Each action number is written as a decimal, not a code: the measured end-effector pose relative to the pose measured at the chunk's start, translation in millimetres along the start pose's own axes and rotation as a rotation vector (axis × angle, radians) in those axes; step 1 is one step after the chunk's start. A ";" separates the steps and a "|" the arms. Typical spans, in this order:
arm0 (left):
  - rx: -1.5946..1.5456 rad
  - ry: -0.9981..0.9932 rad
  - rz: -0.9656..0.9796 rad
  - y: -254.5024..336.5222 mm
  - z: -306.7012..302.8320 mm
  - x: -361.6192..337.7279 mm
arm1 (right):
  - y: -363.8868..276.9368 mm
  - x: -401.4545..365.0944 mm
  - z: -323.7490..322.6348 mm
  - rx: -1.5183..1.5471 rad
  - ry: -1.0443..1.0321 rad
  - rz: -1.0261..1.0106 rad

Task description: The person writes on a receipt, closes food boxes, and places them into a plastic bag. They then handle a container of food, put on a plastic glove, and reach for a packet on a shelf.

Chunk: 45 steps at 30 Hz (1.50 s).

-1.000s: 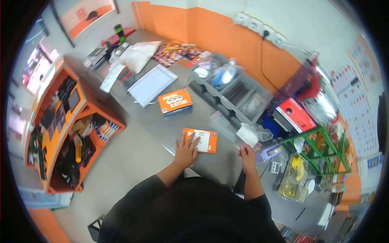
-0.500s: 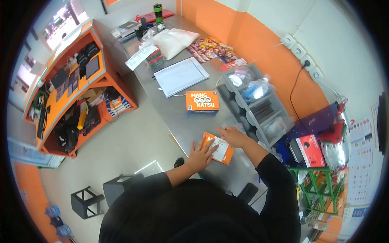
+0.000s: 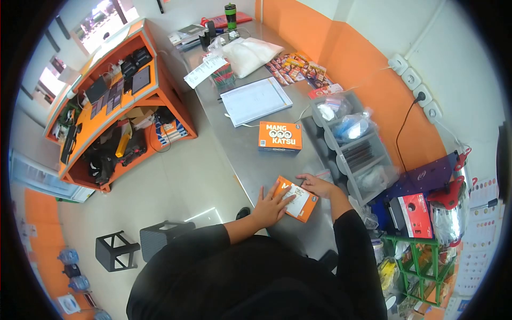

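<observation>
A small orange box (image 3: 305,205) with a white label lies near the front edge of the steel counter (image 3: 256,160). My left hand (image 3: 271,205) lies flat on its near left end, fingers spread. My right hand (image 3: 318,185) rests on the box's far edge, fingertips on the label; whether it grips anything I cannot tell. A second orange box (image 3: 280,136) printed "MANG KATSU" stands further back on the counter, apart from both hands.
A grey compartment organiser (image 3: 352,144) stands right of the boxes. A white tablet or pad (image 3: 256,100), a white bag (image 3: 250,55) and snack packets (image 3: 298,66) lie further back. An orange shelf unit (image 3: 112,106) stands left, two stools (image 3: 141,242) on the floor, a red box (image 3: 416,213) at right.
The view has shifted slightly. My right hand has drawn back a little along the box's far edge. My left hand stays flat on the box.
</observation>
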<state>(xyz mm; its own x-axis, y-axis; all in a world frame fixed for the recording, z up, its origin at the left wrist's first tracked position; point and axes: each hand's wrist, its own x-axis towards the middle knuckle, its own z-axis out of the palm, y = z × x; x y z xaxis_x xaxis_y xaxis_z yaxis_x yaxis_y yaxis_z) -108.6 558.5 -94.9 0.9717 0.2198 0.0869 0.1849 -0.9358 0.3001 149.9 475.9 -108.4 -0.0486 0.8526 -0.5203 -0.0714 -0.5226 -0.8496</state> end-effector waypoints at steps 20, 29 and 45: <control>-0.247 0.103 -0.072 -44.2 -22.0 -55.4 | 4.8 -16.6 119.2 -0.658 1.113 -0.483; -0.820 -0.622 -1.006 -178.1 -122.6 -405.0 | -57.6 28.8 245.0 -0.490 1.183 -0.740; -1.660 -0.472 -0.972 -422.4 61.1 -433.1 | -250.6 277.8 101.5 -0.543 1.115 -0.910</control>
<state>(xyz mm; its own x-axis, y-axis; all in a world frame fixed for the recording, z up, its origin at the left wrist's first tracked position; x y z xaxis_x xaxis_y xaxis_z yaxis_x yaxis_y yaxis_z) -598.5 841.8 -317.3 0.6525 0.0699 -0.7546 0.5606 0.6255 0.5426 53.2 843.3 -31.3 0.5728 0.5715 0.5875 0.7094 0.0134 -0.7047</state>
